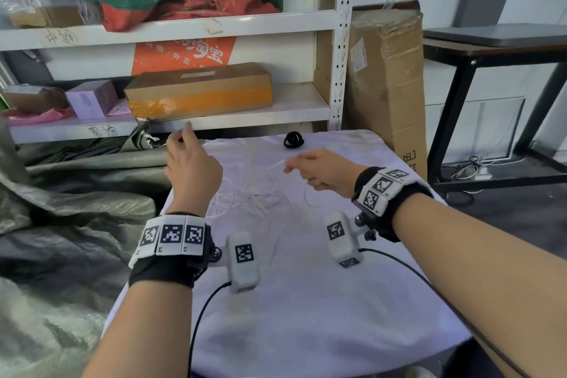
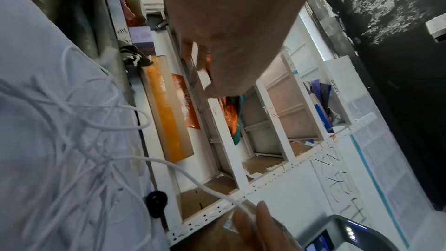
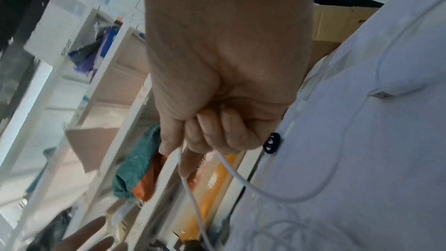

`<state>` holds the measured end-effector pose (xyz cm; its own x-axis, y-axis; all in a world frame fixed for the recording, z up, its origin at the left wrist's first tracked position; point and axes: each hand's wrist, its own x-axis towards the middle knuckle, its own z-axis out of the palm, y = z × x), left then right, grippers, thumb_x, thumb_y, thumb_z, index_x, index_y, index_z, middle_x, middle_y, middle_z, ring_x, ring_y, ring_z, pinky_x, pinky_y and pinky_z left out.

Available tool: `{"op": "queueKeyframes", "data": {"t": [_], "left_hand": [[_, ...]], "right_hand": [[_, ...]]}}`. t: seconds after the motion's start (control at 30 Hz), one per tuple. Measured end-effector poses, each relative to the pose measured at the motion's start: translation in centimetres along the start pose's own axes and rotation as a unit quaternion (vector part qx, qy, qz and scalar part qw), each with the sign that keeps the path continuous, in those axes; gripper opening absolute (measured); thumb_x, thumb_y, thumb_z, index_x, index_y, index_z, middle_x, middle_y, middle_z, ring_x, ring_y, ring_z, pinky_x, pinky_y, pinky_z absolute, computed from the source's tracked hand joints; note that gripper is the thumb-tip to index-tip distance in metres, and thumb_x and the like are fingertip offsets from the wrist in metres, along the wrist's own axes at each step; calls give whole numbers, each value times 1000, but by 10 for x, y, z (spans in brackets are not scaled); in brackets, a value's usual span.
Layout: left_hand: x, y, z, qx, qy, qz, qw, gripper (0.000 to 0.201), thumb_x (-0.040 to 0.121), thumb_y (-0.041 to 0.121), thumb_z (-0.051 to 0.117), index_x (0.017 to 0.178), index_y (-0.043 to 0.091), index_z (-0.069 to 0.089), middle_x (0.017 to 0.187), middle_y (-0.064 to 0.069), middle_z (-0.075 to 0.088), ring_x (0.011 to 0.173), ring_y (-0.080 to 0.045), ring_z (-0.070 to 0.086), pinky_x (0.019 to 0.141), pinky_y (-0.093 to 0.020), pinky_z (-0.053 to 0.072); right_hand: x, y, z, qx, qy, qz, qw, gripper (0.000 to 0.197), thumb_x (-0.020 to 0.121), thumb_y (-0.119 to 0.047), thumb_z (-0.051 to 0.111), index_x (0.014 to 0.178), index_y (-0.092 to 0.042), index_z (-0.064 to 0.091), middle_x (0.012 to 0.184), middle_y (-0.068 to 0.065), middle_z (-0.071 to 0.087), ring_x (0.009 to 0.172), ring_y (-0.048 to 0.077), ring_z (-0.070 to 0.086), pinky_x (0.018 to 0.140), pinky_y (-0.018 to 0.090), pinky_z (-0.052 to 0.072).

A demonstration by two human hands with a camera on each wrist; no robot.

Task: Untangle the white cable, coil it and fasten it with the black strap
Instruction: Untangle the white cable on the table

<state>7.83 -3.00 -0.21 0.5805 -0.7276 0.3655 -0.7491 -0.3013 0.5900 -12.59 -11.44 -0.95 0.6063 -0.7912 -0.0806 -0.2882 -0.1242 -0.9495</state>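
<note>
White cable lies tangled, faint against the pale table cloth; right hand pinches one strand, left hand is raised, its grip hidden. Black strap sits beyond.

Cloth-covered table, cable, strap

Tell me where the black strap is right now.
In the head view the black strap lies curled up at the far edge of the white-covered table, just in front of the shelf, beyond the right hand and touched by neither hand.
</note>
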Motion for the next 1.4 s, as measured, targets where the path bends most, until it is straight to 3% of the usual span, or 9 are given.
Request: {"op": "queueKeyframes", "data": {"t": [0.07, 0.13, 0.3, 0.53, 0.63, 0.77, 0.97, 1.27, 1.4], "left_hand": [[-2, 14, -2, -80, 7, 75, 994, 51, 94, 16, 50, 143, 18, 33, 141, -9, 39, 116, -26, 51, 97, -38, 38], [-10, 31, 3, -161, -99, 106, 976, 37, 95, 32, 52, 130, 23, 47, 125, 2, 57, 93, -15, 65, 84, -34, 49], [-28, 41, 32, -9, -319, 129, 939, 52, 89, 37, 63, 136, 22, 46, 129, 1, 55, 108, -15, 56, 86, -24, 41], [-22, 38, 31, 97, -328, 139, 929, 24, 89, 35, 63, 106, 19, 69, 100, -1, 66, 85, -16, 58, 72, -24, 39], [-14, 28, 29, 14, -308, 107, 945, 20, 87, 34, 66, 90, 15, 71, 76, -2, 67, 58, -14, 53, 55, -22, 43], [-8, 24, 34, -223, -235, 14, 946, 21, 93, 19, 60, 98, 1, 70, 76, -9, 69, 44, -5, 53, 47, -17, 48], [-3, 27, 34, -447, -222, -118, 859, 19, 95, 11, 55, 110, 1, 64, 83, -9, 67, 42, 0, 51, 43, -9, 45], [-8, 25, 29, -370, -211, -143, 893, 19, 97, 24, 53, 82, 13, 49, 72, -2, 72, 42, -4, 59, 38, -14, 33], [1, 20, 33, -557, -137, -249, 780, 25, 102, 22, 40, 78, 13, 42, 76, -8, 74, 53, -9, 68, 38, -15, 44]], "right_hand": [[-4, -8, -6, 46, 19, -45, 998, 29, 97, -34, 49, 90, -9, 63, 52, -8, 30, 41, 6, 24, 39, 15, 20], [-8, -16, -12, 74, 52, -87, 992, 29, 99, -30, 46, 89, -8, 63, 48, -9, 29, 39, 5, 23, 38, 15, 20], [-21, -40, -26, 107, 158, -174, 966, 26, 98, -23, 51, 81, -9, 66, 62, 5, 38, 49, 9, 35, 50, 17, 35], [-41, -37, -57, 123, 335, -180, 917, 35, 98, -21, 50, 67, -11, 62, 55, 1, 39, 48, 7, 34, 52, 21, 31], [-39, -23, -67, 128, 419, -119, 891, 37, 98, -29, 47, 64, -17, 57, 60, 1, 46, 55, 12, 41, 54, 25, 36], [-38, -11, -73, 116, 494, -82, 858, 35, 98, -33, 44, 67, -20, 56, 69, -3, 55, 72, 18, 52, 70, 35, 43], [-39, -5, -73, 72, 513, -58, 853, 32, 100, -32, 39, 82, -14, 58, 64, -5, 46, 66, 16, 45, 63, 27, 35], [-45, 9, -79, 63, 509, -17, 858, 34, 101, -28, 40, 94, -7, 66, 72, 3, 53, 66, 15, 46, 52, 26, 32], [-48, 19, -83, 75, 524, -3, 848, 33, 101, -25, 39, 88, -7, 65, 69, 3, 51, 64, 18, 47, 55, 26, 35]]}}
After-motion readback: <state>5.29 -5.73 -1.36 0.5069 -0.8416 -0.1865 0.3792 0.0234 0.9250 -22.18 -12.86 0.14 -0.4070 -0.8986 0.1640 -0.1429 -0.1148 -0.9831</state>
